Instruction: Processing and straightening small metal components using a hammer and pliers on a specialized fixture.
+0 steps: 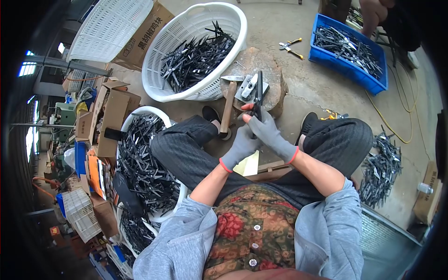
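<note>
In front of my lap, both hands are close together in grey gloves with red cuffs and bare fingertips. A dark, long, narrow pair of scissors (259, 91) points away from me in their grip. My right hand (270, 134) is closed around its near end. My left hand (243, 145) is closed against the same end, its fingers partly hidden behind the right. Just beyond stands a round stump (275, 70) with a metal block (260, 88) on it. A hammer (228, 105) rests head-up against its left side.
A white basket (156, 74) of dark scissors stands far left, another full basket (154, 112) by my left leg. At far right is a blue crate (343, 72) of scissors, with pliers (292, 48) nearby on the floor. A scissors pile (381, 170) lies right. Another person's hand (372, 16) shows beyond.
</note>
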### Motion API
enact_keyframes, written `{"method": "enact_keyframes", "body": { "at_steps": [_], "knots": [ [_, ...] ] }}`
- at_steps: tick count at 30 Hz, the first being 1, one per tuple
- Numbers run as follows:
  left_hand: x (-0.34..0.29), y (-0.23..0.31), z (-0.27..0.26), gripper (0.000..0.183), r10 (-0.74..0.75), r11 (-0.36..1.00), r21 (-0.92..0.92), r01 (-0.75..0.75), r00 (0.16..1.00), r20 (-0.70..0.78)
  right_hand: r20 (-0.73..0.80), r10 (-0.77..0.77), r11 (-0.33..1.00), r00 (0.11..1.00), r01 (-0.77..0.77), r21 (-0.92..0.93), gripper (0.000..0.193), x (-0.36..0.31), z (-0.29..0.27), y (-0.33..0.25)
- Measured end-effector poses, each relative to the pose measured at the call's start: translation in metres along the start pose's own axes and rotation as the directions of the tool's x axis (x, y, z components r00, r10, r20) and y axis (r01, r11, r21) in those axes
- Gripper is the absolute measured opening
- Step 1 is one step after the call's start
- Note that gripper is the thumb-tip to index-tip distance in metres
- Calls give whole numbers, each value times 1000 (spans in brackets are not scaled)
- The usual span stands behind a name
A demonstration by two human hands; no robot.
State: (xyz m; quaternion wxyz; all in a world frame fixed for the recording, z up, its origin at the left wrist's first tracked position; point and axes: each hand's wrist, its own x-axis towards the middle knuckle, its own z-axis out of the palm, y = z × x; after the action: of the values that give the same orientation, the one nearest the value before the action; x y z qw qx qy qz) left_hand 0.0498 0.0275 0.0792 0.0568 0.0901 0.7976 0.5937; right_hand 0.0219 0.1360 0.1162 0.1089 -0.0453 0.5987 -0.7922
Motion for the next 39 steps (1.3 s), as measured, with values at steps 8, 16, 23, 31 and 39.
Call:
{"method": "enact_keyframes", "body": {
  "at_steps": [8, 16, 23, 31, 39],
  "knots": [
    [-1, -29, -6, 26, -28, 991, 130, 14, 994, 106, 51, 20, 996, 999, -15, -87, 30, 0, -3, 6],
    [-2, 6, -12, 35, 89, 995, -46, -87, 995, 41, 178, 11, 999, 984, -4, -43, 35, -2, -4, 4],
    [-3, 14, -63, 62, -50, 893, -299, 335, 736, 675, 145, 128, 983, 981, -145, 113, 28, -1, -18, 18],
    [55, -14, -102, 51, 24, 727, 665, 175, 960, -279, -208, 205, 959, 956, -239, -154, 30, 3, -55, 36],
    [101, -37, -92, 45, -285, 818, 468, 334, 942, -175, -181, 56, 910, 982, -125, -396, 34, 22, -67, 72]
  ]
}}
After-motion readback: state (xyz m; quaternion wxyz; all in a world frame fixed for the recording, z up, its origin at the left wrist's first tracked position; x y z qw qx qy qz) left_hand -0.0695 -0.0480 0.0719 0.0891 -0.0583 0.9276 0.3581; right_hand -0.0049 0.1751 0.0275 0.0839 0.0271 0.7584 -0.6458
